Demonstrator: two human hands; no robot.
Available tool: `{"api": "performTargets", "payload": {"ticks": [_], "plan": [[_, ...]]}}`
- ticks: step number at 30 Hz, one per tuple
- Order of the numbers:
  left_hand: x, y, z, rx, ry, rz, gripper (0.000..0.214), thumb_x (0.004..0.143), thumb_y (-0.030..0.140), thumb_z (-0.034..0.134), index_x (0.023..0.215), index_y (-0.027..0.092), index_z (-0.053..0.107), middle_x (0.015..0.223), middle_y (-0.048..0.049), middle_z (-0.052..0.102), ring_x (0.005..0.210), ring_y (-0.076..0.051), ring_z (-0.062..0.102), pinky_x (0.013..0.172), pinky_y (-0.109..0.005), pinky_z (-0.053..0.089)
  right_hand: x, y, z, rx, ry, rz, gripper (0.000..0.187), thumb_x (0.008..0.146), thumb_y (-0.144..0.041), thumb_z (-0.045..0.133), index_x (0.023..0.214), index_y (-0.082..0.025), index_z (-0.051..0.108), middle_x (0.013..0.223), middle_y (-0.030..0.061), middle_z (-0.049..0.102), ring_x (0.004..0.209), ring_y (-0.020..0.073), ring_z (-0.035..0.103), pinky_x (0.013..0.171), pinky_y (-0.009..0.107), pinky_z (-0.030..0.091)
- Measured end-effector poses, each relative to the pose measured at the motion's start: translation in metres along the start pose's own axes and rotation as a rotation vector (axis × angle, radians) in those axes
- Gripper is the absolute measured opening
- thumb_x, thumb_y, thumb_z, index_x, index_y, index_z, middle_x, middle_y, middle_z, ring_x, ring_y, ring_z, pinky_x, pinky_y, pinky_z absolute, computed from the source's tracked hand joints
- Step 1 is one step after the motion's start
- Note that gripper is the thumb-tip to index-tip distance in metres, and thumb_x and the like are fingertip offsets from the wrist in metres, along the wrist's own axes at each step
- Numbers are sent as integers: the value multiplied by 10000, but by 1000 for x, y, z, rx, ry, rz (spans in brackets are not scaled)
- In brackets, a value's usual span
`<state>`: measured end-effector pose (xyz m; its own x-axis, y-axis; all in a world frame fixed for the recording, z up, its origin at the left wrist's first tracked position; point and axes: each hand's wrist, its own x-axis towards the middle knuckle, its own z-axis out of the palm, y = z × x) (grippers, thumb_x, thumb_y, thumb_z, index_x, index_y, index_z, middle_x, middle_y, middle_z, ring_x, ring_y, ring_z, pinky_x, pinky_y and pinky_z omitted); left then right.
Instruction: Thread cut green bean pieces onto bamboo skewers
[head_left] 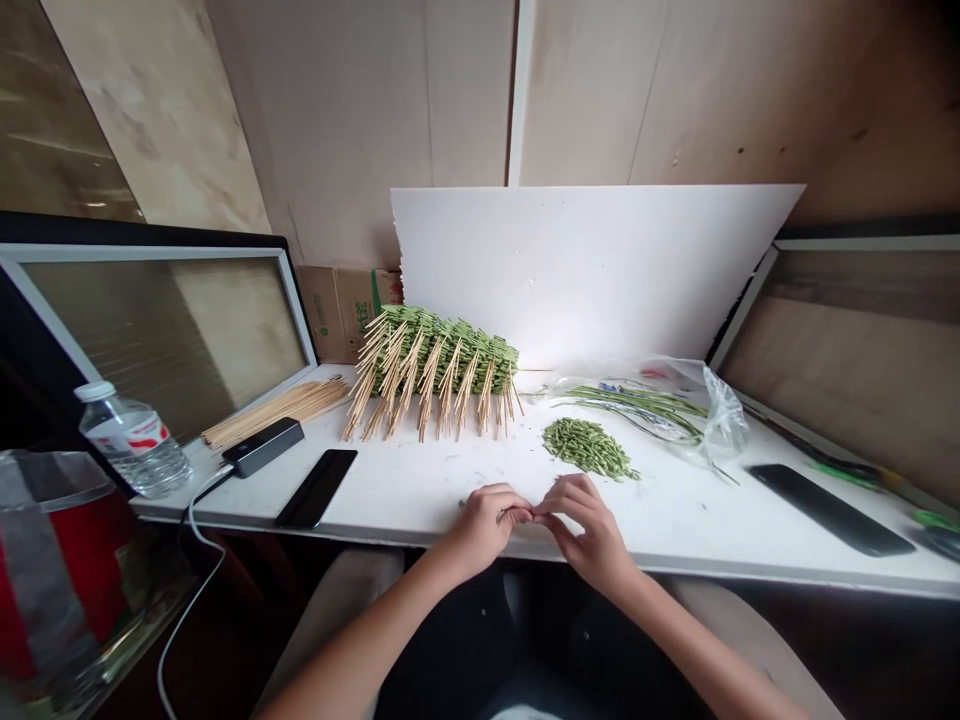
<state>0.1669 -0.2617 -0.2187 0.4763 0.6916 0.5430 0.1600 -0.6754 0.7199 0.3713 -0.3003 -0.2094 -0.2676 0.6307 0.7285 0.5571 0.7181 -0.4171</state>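
Note:
My left hand (484,525) and my right hand (589,530) meet at the near edge of the white table (420,480), fingertips pinched together on something small that I cannot make out. Just beyond my right hand lies a heap of short green bean pieces (589,447). Farther back, stacked skewers loaded with green pieces (431,375) form a large pile. A clear plastic bag with long green beans (660,405) lies to the right of it.
Bare wooden skewers (281,408) lie at back left by a dark power bank (262,446) and a black phone (316,487). A water bottle (131,440) rests at the left edge. A second black phone (829,508) lies right. A white board (592,270) leans behind.

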Motion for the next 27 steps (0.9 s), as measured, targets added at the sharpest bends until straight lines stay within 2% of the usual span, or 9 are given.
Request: {"api": "performTargets", "payload": {"ticks": [7,12,19,27], "plan": [[0,-1,0,9,20,33,170,1000,198,636,970,177,802,919,-82,756,853,-199,705,793,-301,547,-1,1,1,-17,37,-4,107,978,-244,666,995,-272,768,864,66,713,917,266,619,828,458,534],[-1,-4,1,12,37,47,152,1008,232,648,1030,180,789,967,-82,767,905,-207,717,858,-321,557,-1,0,2,-27,49,33,100,979,-250,665,981,-268,763,879,71,709,930,273,617,850,473,533],[-1,-11,1,37,31,71,169,1014,244,645,1028,171,796,964,-86,772,896,-206,722,843,-323,562,0,-2,3,-20,47,50,95,983,-270,668,973,-260,762,882,67,715,928,264,617,857,460,529],[1,-11,0,19,72,112,142,998,240,672,1035,171,791,966,-97,776,901,-215,735,839,-325,576,1,-1,4,-34,95,3,84,947,-235,721,995,-276,777,870,67,727,923,275,611,845,472,528]]}}
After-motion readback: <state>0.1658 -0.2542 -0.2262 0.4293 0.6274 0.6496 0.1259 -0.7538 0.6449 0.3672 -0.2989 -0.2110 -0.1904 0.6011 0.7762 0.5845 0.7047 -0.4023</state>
